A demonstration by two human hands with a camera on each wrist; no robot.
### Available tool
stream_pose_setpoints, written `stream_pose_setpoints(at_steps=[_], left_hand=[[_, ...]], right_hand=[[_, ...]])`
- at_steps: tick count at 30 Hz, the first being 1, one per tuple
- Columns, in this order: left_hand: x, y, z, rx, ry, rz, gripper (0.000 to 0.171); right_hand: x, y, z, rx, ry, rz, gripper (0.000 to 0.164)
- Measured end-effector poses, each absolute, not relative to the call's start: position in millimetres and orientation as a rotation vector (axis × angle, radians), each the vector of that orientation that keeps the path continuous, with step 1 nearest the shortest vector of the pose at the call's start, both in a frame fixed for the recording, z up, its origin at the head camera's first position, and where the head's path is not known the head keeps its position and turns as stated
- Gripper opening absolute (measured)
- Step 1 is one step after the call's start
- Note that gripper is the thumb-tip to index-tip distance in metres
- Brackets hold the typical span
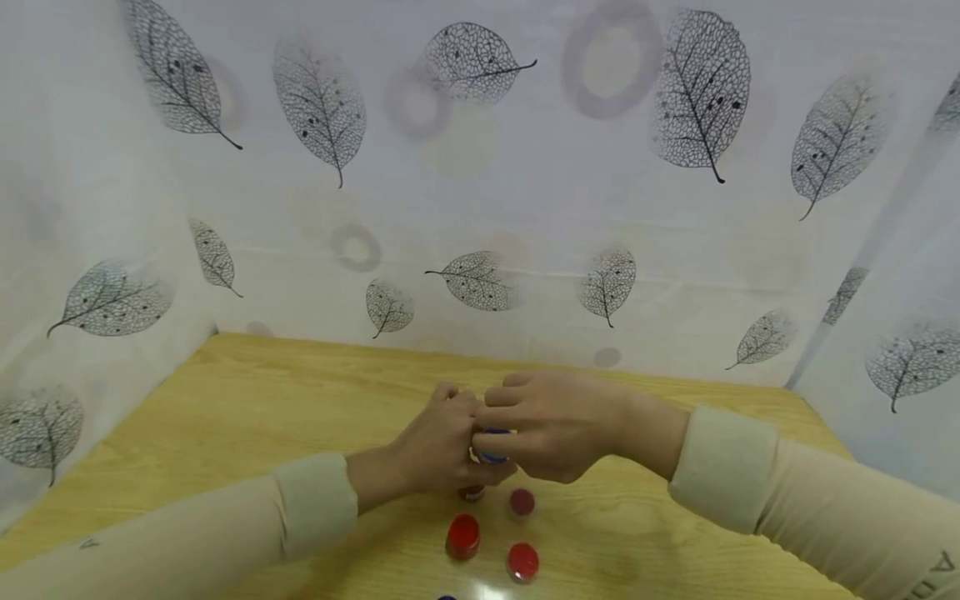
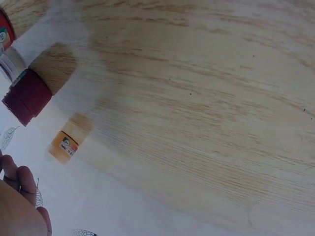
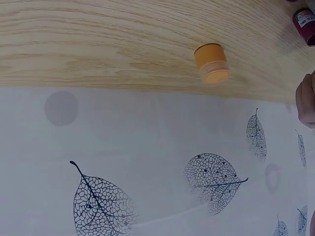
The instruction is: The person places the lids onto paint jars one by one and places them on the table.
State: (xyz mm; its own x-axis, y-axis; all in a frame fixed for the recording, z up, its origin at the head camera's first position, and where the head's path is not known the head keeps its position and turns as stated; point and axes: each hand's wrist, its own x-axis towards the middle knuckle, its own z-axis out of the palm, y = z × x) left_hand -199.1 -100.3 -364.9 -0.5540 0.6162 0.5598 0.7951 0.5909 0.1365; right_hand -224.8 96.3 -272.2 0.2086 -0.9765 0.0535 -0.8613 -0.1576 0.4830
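Head view: I see both hands meeting over the wooden table point(image 1: 247, 408). The left hand point(image 1: 438, 446) and the right hand point(image 1: 551, 425) close together on a small blue-capped jar point(image 1: 491, 454) — fingers of each curled round it, knuckles nearly touching; the jar sits between the palms, just above the table's middle. Below the hands stand three red-capped jars point(image 1: 463, 536), near one another, and a fourth red one point(image 1: 472, 493) shows partly under the left hand. A leaf-print curtain point(image 1: 525, 208) walls the table on three sides.

Left wrist view: I see a dark-red jar point(image 2: 27, 101) and an orange jar point(image 2: 66, 142) by the curtain's foot — fingertips point(image 2: 27, 179) only at the edge.

Right wrist view: I see the orange jar point(image 3: 211, 63) alone near the curtain.
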Motion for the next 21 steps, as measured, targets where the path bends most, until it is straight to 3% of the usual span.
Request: stream_pose_setpoints(at_steps=[8, 21], left_hand=[[-192.3, -98.1, -365.0, -1.062, -2.384, -0.485, 0.034], [-190.3, -95.9, -364.1, -0.922, -2.358, -0.297, 0.034]], right_hand=[[-221.4, 96.8, -275.0, 2.077, -1.734, -0.289, 0.019], [-220.0, 98.6, -284.1, 1.865, -1.851, -0.107, 0.025]])
